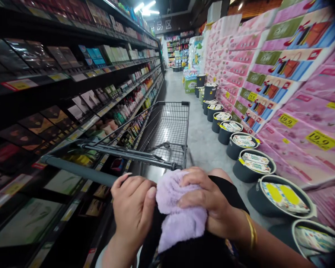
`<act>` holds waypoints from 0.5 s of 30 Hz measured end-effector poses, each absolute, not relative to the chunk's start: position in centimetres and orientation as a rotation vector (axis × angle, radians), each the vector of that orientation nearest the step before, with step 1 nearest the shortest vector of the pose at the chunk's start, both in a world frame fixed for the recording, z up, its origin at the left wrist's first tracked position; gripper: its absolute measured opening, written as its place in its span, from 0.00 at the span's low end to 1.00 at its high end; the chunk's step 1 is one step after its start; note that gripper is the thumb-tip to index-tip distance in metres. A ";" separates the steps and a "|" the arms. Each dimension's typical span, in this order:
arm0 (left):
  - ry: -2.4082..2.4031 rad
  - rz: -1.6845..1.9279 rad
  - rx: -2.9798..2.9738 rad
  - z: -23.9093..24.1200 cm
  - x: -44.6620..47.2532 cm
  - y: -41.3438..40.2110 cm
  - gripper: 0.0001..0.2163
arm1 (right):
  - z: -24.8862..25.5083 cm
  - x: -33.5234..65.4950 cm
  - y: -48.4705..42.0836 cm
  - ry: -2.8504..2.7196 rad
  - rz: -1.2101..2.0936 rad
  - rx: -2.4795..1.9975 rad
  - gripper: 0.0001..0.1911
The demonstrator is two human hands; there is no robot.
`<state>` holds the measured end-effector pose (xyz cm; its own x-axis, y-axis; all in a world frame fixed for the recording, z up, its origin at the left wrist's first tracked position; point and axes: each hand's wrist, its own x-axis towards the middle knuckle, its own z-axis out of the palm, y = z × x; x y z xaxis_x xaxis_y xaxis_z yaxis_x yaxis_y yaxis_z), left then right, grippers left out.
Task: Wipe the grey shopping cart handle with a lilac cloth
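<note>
Left hand (134, 203): one, fingers curled closed over the grey tubular handle (78, 169) of a dark grey wire-mesh shopping cart (145, 156), near centre. Right hand (209, 195): one, bunching a fluffy lavender cloth (182, 225), which lies just right of the left hand; gold-coloured bangle (252, 230) at the wrist. Cart basket: extending far ahead along a glossy grey floor (202, 139). Left side: black shelving (58, 77), several tiers, boxed and bottled goods. Right side: row of dark round buckets (259, 203) containing printed packets, near to far; behind them, stacked pink packs (301, 123) bearing yellow price labels.
</note>
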<state>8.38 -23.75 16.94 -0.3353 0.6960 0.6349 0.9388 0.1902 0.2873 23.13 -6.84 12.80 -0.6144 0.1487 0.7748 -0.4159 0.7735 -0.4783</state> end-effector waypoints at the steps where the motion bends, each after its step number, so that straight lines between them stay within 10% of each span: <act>1: -2.092 -0.931 -1.521 16.8 8.0 -24.2 0.14 | 12.2 22.8 -6.8 -2.066 0.780 0.181 0.16; 15: -2.353 -0.707 -1.392 18.2 7.2 -28.5 0.11 | 2.8 15.9 -7.5 -1.857 0.736 -0.101 0.18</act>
<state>7.17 -28.46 18.22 -0.4765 0.7225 0.5010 0.8790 0.4041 0.2532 15.86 -7.52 2.80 -0.4123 0.4007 0.8182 -0.2685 0.8048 -0.5294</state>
